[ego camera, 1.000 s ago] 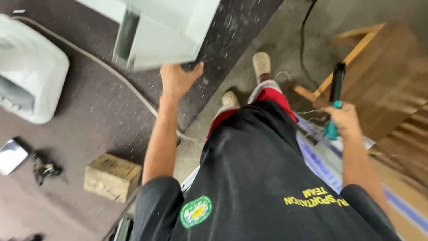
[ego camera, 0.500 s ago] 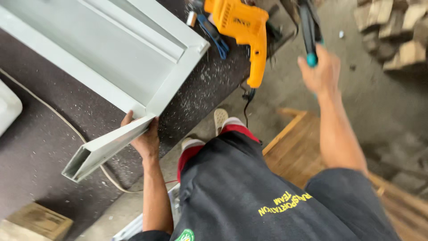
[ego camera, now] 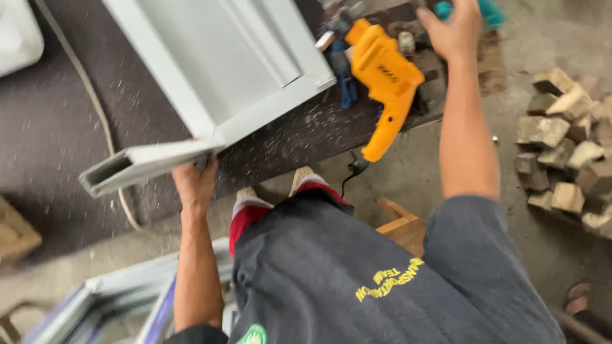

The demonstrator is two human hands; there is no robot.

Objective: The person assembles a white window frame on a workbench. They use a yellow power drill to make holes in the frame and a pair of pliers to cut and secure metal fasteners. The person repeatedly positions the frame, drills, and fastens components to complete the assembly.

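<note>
Head view: left hand (ego camera: 194, 181) grips the near end of a pale grey aluminium frame (ego camera: 217, 70) lying on the dark workbench (ego camera: 51, 127). Looks stiff and light (best held by the hollow rail). Beyond the frame's corner, an orange drill (ego camera: 386, 79). Right hand (ego camera: 449, 28) wraps a teal-handled tool (ego camera: 491, 11), blurred and cropped.

The pale grey metal frame (ego camera: 217, 70) lies flat on the dark table, its hollow corner section jutting toward 8 o'clock, gripped from beneath. The teal-handled tool (ego camera: 488, 11) sits at 1 o'clock, blurred, partly hidden, held up over the table's edge.
</note>
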